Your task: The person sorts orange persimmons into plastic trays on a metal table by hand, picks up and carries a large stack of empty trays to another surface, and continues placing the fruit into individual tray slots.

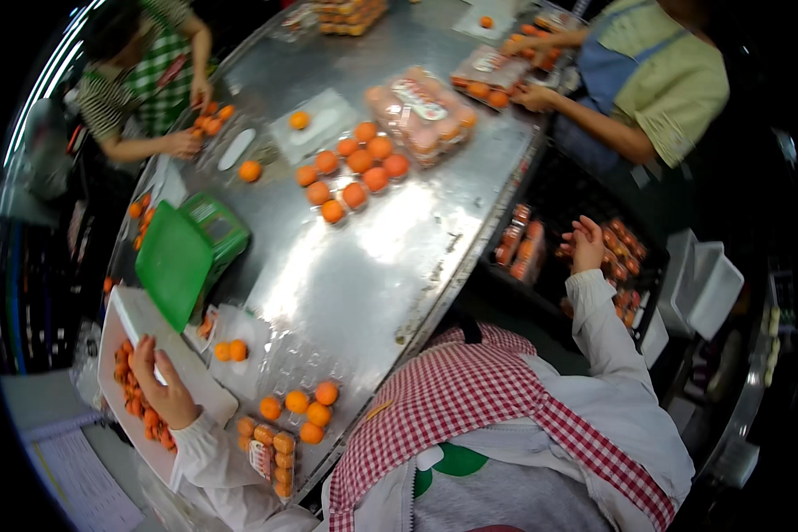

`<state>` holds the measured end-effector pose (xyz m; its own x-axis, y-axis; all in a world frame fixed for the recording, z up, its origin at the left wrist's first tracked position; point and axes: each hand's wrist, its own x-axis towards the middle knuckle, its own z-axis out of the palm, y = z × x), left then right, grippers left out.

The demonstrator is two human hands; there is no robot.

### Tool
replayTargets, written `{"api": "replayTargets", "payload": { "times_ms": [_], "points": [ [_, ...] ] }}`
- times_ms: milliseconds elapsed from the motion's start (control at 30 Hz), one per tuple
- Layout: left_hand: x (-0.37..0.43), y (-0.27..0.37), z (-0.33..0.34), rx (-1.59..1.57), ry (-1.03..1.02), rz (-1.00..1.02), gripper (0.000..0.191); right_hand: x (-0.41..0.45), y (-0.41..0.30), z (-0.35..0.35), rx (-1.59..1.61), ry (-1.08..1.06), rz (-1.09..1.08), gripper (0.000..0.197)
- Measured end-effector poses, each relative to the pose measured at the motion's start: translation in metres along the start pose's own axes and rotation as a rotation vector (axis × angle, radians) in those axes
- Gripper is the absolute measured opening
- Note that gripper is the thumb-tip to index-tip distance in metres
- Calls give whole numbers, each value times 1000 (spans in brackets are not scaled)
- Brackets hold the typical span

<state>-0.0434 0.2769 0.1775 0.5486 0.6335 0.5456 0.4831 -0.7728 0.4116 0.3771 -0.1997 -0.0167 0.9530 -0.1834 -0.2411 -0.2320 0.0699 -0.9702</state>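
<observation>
My left hand [163, 386] is raised over a white foam box [226, 405] of small oranges [133, 389], fingers apart and holding nothing. Near its wrist stands a filled clear plastic clamshell [283, 459] with a label. Beside that, a clear tray [306, 362] holds several oranges [318, 413]. Out to the right, my right hand [585, 245] hovers above a black plastic crate [505, 269] with nothing in its grasp, its fingers slightly bent. Filled clamshells [529, 251] lie in that crate.
A green scale [216, 229] stands on the steel table [319, 292]. Mid-table are an open tray of oranges [359, 161] and stacked closed clamshells [422, 116]. One co-worker [153, 86] handles oranges at far left; another [628, 86] grips a clamshell at right. White bins [698, 286] stand behind the crate.
</observation>
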Motion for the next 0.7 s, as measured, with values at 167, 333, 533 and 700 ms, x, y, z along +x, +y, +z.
{"api": "replayTargets", "payload": {
  "times_ms": [167,333,533,700],
  "points": [
    [-32,75,97,-205,-151,-99,17,20,15,-69,-18,-40,236,25],
    [-60,138,173,-424,-336,-185,17,3,18,-46,-413,-258,289,69],
    [-75,205,191,-428,-567,-28,19,-1,62,27,-858,-414,-132,116],
    [-92,198,180,-366,-529,-119,17,6,78,20,-955,-388,-15,117]
  ]
}}
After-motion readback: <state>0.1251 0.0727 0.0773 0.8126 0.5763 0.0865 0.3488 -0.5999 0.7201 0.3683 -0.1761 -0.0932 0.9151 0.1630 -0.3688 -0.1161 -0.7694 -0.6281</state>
